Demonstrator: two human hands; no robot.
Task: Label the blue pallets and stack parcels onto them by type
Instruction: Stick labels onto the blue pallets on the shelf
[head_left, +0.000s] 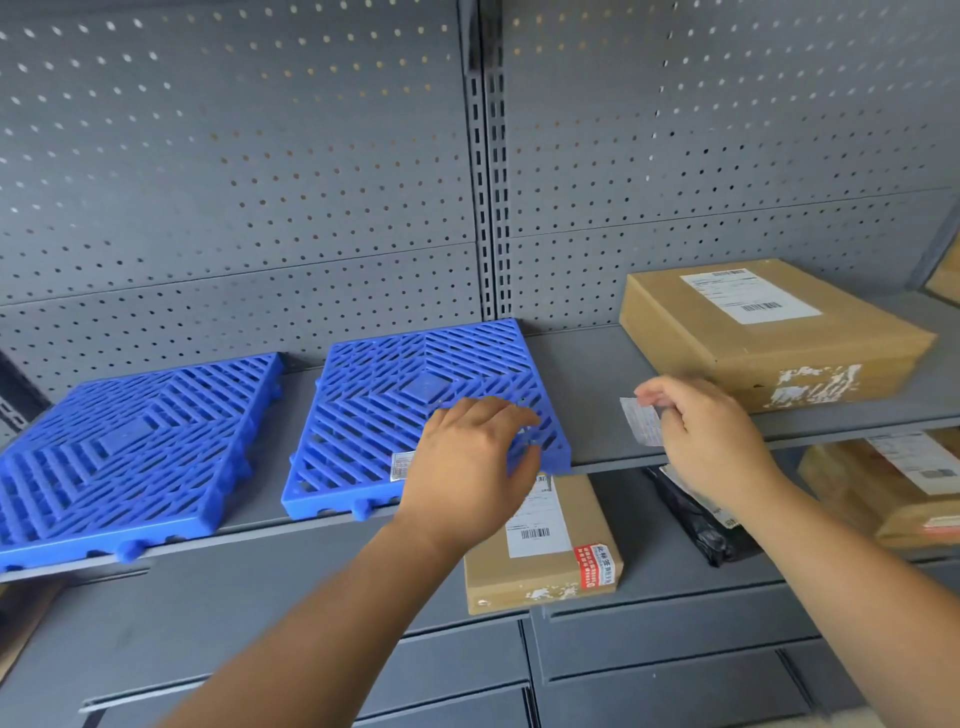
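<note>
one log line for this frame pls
step: labelling | left hand: rests on right pallet | right hand: pinches label | left pallet: no parcels, no label seen

Bright, even, diffuse light; soft shadows under the pallets. Shelf edges bow from wide-angle distortion. The left hand, right hand and label are slightly motion-blurred.

A parcel storeroom is shown. Beyond the left hand, grey metal shelves with a holed grey metal back wall are seen. Behind and below the right hand, brown cardboard boxes with white barcode labels are kept, and a small white paper label is pinched in it.
</note>
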